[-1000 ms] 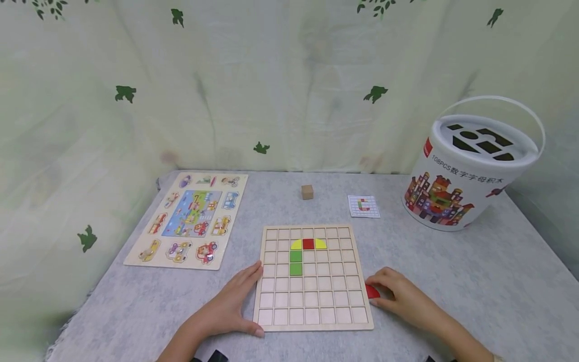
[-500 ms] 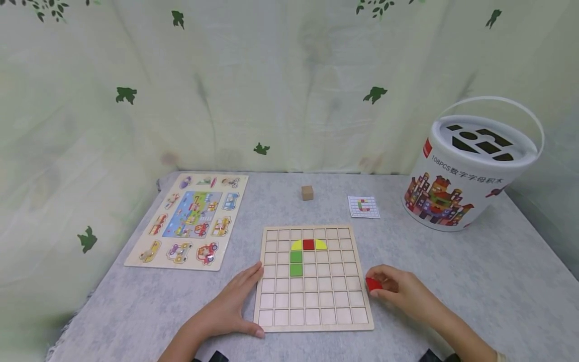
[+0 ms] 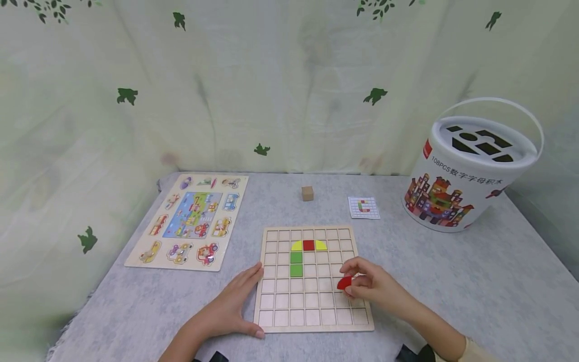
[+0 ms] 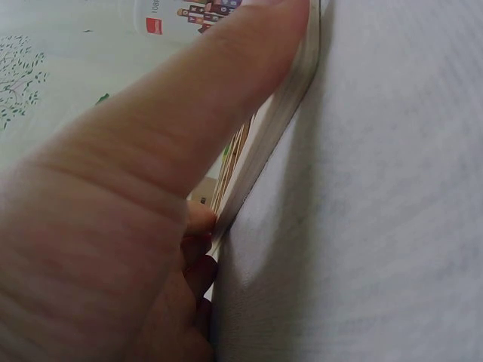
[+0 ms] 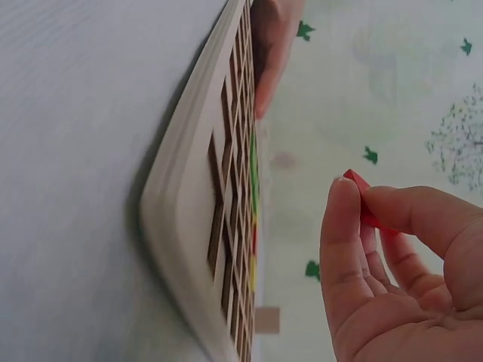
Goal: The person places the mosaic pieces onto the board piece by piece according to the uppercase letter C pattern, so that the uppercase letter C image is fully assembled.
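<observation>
A wooden grid board (image 3: 297,304) lies on the table in the middle of the head view. In its upper part sit two yellow quarter-round tiles, a red square tile (image 3: 308,245) between them, and two green square tiles (image 3: 296,264) below the left yellow one. My right hand (image 3: 377,286) pinches a red quarter-round tile (image 3: 345,283) between thumb and fingers, raised over the board's right side; the right wrist view shows the tile (image 5: 367,200) at the fingertips. My left hand (image 3: 228,304) rests along the board's left edge, fingertips at the side and thumb at the lower left corner.
A small pattern card (image 3: 364,207) and a wooden cube (image 3: 307,193) lie behind the board. A vehicle picture puzzle (image 3: 192,213) is at the left. At the back right stands a white lidded bucket (image 3: 461,176) with a handle. A leaf-patterned cloth (image 3: 289,85) hangs behind the table.
My right hand has lifted the red quarter-round tile from beside the board's right edge and carried it left over the board. The left hand has stayed in place.
</observation>
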